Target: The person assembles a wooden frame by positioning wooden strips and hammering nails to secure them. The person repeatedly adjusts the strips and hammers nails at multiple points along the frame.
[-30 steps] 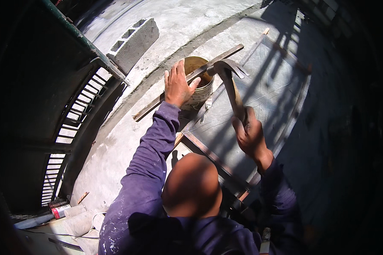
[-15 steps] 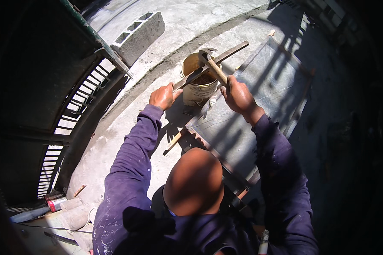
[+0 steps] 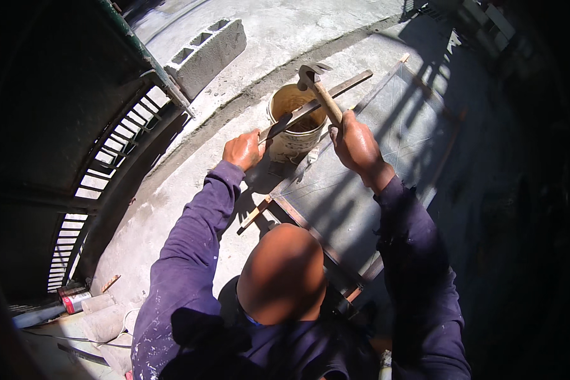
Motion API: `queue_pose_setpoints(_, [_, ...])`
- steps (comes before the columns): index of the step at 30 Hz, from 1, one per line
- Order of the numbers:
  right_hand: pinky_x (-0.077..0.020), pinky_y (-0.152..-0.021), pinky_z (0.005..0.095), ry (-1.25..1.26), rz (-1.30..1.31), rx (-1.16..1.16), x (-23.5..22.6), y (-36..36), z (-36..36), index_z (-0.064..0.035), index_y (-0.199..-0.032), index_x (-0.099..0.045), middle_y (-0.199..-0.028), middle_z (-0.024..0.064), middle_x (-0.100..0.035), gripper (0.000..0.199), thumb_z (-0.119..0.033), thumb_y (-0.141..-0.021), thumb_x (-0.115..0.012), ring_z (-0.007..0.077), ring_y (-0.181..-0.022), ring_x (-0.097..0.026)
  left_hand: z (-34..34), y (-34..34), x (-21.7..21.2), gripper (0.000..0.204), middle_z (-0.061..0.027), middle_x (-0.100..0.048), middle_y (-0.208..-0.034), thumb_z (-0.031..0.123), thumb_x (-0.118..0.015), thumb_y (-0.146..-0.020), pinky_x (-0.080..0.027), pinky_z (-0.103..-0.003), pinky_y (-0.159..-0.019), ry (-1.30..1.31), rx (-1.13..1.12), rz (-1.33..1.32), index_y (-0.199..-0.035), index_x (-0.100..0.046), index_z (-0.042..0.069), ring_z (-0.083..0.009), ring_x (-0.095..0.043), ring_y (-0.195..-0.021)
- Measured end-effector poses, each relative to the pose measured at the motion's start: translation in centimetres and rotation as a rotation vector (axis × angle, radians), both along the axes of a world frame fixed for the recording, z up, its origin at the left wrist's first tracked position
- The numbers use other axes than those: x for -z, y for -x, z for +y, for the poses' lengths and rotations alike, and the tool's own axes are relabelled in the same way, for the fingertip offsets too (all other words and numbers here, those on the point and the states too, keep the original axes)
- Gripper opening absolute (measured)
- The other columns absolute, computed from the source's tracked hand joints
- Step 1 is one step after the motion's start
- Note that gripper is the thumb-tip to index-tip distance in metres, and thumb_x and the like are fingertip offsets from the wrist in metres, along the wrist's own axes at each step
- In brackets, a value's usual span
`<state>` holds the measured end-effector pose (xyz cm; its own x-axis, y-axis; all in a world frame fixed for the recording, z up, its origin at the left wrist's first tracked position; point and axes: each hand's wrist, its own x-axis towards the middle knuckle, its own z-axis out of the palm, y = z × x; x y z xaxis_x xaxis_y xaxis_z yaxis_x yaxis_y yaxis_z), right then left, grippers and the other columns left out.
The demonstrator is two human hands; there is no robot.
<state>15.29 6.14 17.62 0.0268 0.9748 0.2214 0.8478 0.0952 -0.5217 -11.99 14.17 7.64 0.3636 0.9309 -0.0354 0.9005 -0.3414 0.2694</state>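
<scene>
My left hand (image 3: 243,151) is closed around the near end of a long, narrow wooden strip (image 3: 351,83), which slants up and away to the right across the mouth of a bucket (image 3: 289,144). In my right hand (image 3: 356,147) is a claw hammer (image 3: 327,103), gripped by its wooden handle. The hammer's metal head appears just beyond the strip, over the bucket's far rim; whether they touch, I cannot tell. Dirty and pale, the bucket stands upright, its inside stained brown.
A large framed mesh panel (image 3: 367,190) lies on the concrete to the right, with a short wood piece (image 3: 254,215) by its near left corner. Farther off stands a hollow concrete block (image 3: 209,56). A dark metal gate (image 3: 38,126) takes up the left side.
The hammer head has shifted up in the picture, away from the strip, and its handle stands steeper. My left hand still grips the strip in nearly the same place.
</scene>
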Motion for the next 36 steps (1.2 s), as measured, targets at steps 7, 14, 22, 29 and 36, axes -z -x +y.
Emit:
queue_pose_setpoints(7, [-0.0507, -0.062, 0.0579, -0.374, 0.217, -0.044, -1.1, 0.5, -0.1, -0.001, -0.104, -0.044, -0.073, 0.0267, -0.065, 0.026, -0.019, -0.098, -0.062, 0.0505, -0.069, -0.065, -0.4, -0.1, 0.0, 0.042, -0.021, -0.073, -0.091, 0.045, -0.061, -0.097, -0.056, -0.052, -0.073, 0.032, -0.006, -0.027, -0.111, -0.065, 0.005, -0.0421, -0.072, -0.084])
queue_pose_setpoints(14, [-0.0505, -0.063, 0.0592, 0.042, -0.129, -0.072, 0.0, -2.1, -0.5, 0.0001, -0.1, -0.046, -0.071, 0.0278, -0.064, 0.024, -0.019, -0.098, -0.061, 0.0495, -0.07, -0.066, -0.9, 0.0, -0.1, 0.031, -0.0197, -0.074, -0.089, 0.037, -0.063, -0.098, -0.057, -0.05, -0.073, -0.067, 0.009, -0.011, -0.107, -0.065, 0.007, -0.039, -0.073, -0.084])
queue_pose_setpoints(22, [-0.0501, -0.065, 0.059, 0.069, 0.012, -0.032, 2.6, -0.8, -0.6, 0.0015, -0.101, -0.044, -0.074, 0.0317, -0.064, 0.027, -0.017, -0.096, -0.063, 0.053, -0.076, -0.064, -0.7, -0.2, 0.2, 0.044, -0.0206, -0.074, -0.093, 0.049, -0.06, -0.098, -0.056, -0.052, -0.076, 0.001, -0.011, -0.018, -0.111, -0.066, 0.007, -0.0415, -0.072, -0.088])
queue_pose_setpoints(29, [-0.0489, -0.053, 0.0424, -0.027, 0.558, 0.222, 1.0, -1.0, -5.2, -0.0012, -0.102, -0.053, -0.065, 0.0165, -0.06, 0.025, -0.022, -0.1, -0.066, 0.0278, -0.056, -0.064, -0.9, -0.6, 0.8, 0.054, -0.0237, -0.073, -0.093, 0.056, -0.063, -0.095, -0.055, -0.052, -0.077, 0.129, -0.123, -0.105, -0.109, -0.066, 0.004, -0.0432, -0.071, -0.09])
queue_pose_setpoints(36, [-0.0409, -0.041, 0.0281, 0.129, 0.939, 0.402, 4.3, -2.0, -16.1, -0.0031, -0.1, -0.051, -0.061, -0.0005, -0.051, 0.021, -0.019, -0.1, -0.065, 0.0081, -0.044, -0.048, -1.0, -5.5, 2.8, 0.039, -0.0076, -0.06, -0.087, 0.027, -0.058, -0.102, -0.054, -0.033, -0.063, 0.532, -0.074, -0.921, -0.122, -0.048, -0.006, -0.0149, -0.063, -0.069])
